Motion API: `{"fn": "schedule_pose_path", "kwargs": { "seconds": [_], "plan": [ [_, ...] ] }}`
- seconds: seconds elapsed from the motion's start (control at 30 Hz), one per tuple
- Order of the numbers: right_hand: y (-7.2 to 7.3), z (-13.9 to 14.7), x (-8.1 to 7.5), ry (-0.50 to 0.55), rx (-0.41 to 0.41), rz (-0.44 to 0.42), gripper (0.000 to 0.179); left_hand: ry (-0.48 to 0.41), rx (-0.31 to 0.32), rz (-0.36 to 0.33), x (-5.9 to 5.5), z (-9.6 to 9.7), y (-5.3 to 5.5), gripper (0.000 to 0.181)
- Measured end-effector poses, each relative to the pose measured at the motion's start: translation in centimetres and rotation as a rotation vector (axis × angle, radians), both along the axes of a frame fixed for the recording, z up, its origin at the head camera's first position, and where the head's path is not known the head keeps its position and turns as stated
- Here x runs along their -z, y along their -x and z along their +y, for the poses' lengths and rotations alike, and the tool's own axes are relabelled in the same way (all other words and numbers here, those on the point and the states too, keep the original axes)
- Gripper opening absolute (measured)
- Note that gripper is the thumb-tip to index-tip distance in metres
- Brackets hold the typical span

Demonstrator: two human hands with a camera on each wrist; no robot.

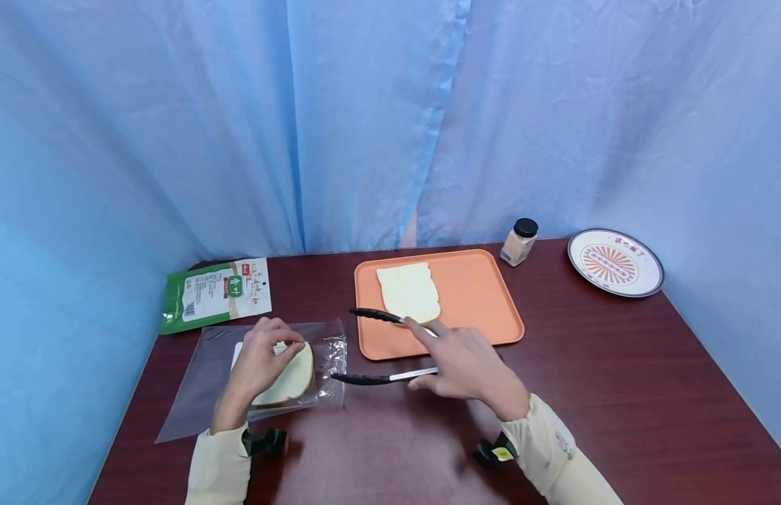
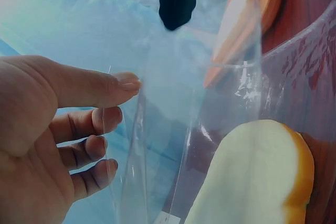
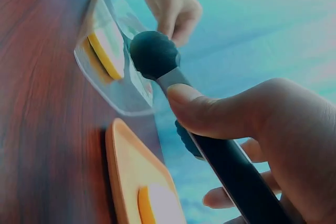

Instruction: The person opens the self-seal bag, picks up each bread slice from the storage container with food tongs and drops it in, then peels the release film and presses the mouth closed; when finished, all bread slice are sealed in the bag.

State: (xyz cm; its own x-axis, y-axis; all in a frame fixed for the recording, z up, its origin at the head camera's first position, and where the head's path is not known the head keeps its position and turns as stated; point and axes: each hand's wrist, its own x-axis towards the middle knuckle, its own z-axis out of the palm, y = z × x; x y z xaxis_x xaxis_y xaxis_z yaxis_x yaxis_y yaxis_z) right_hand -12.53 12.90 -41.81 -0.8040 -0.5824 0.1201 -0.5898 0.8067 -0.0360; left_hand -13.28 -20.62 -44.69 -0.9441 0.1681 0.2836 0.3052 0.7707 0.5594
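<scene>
On the near left of the table (image 1: 617, 386) we have a clear plastic bag (image 1: 198, 382) lying flat, one slice of bread (image 1: 292, 382) inside it. Its mouth seems to face right; we judge that the upper film is being lifted so the slice can be reached. Just right of it, the tongs (image 1: 411, 374) stand with their arms spread wide, black tips pointing left, which would let them straddle something as broad as bread. Beyond them lies the orange tray (image 1: 479, 301), a second slice (image 1: 409, 287) flat on its left part; that probably leaves the right part for more. On the far left we see a green-and-white packet (image 1: 216, 293), on the far right a black-capped jar (image 1: 519, 242) and a plate (image 1: 615, 264), perhaps set there to stay clear of the handling. Blue curtains (image 1: 365, 140) hang behind.

As for our hands, the left hand (image 1: 261, 365) is above the bag, thumb and forefinger nearly together, apparently pinching its film, with the other fingers curled; it does not seem to touch the bread. The right hand (image 1: 466, 365) grips the tongs loosely, thumb along the near arm and fingers at the far one, and nothing sits between the tips.
</scene>
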Motion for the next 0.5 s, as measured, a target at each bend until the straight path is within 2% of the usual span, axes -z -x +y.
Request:
{"fn": "schedule_pose_path", "kwargs": {
  "seconds": [0.17,0.33,0.5],
  "plan": [
    [-0.6,2.3,0.6,0.048,0.135,-0.011,0.096,0.004,0.001,-0.012,0.0,0.0,-0.1,0.005],
    [-1.1,3.8,1.2,0.130,0.292,-0.091,0.097,0.001,0.004,-0.014,0.0,0.0,-0.1,0.005],
    [-1.6,4.5,1.8,0.170,0.396,-0.144,0.097,0.003,0.002,-0.023,-0.1,0.1,0.0,0.005]
  ]
}}
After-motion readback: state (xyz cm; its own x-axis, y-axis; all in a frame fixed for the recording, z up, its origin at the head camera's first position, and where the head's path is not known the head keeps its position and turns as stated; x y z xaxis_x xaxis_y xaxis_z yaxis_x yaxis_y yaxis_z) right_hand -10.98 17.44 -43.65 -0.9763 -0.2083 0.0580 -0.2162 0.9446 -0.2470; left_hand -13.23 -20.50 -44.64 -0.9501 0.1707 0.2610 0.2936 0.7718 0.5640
